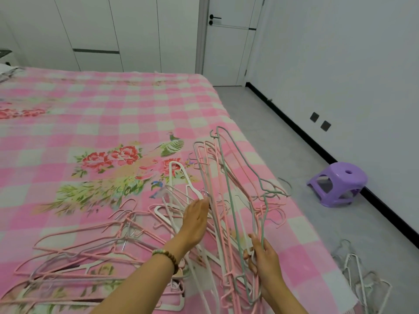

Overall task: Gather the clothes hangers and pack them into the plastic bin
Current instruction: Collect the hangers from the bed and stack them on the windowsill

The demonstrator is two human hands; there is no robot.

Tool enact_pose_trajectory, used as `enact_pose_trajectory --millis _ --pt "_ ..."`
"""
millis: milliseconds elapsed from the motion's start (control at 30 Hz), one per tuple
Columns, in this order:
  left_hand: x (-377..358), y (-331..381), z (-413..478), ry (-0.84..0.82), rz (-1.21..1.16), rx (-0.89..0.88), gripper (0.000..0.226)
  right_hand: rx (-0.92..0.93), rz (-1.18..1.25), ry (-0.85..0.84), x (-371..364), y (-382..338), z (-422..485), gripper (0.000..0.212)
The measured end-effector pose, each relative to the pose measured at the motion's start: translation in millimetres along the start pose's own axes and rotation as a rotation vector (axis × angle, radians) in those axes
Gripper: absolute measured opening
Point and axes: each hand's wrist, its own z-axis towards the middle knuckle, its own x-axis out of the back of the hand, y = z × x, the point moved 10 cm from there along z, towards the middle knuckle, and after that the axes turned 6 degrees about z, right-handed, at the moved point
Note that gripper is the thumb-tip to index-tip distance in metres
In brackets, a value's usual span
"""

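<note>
Hangers [127,220] litter the bed [113,114]; right hand [264,257] grips a bundle [223,223], left hand [196,220] rests flat on loose ones.

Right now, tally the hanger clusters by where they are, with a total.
Loose hanger heap on the bed: 1
Hanger bundle on the bed, gripped by the right hand: 1
Hanger pile on the floor: 1
Total: 3 clusters. Single hangers are too tangled to count.

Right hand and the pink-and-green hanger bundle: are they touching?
Touching. In the head view the right hand has its fingers curled round wires of the hanger bundle.
</note>
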Motion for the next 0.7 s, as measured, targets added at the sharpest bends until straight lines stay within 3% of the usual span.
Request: enact_pose_trajectory --millis 200,367,500,700 --pt "0.4 -13.3 -2.6 -0.063 0.031 -0.037 0.068 0.029 0.088 -0.030 -15.9 -27.7 -1.9 0.025" --pt "8.4 17.9 -11.7 -0.007 0.047 -0.164 0.067 0.080 0.117 -0.144 -42.7 -69.0 -9.1 0.012" --pt "21.5 37.8 -21.3 -0.032 0.060 -0.198 0.061 0.099 0.073 -0.161 -53.4 -91.2 -6.7 0.016" --pt "51.4 25.7 -19.1 -0.086 0.515 -0.179 0.087 0.058 -0.002 -0.171 -62.2 -78.0 -4.6 0.014"
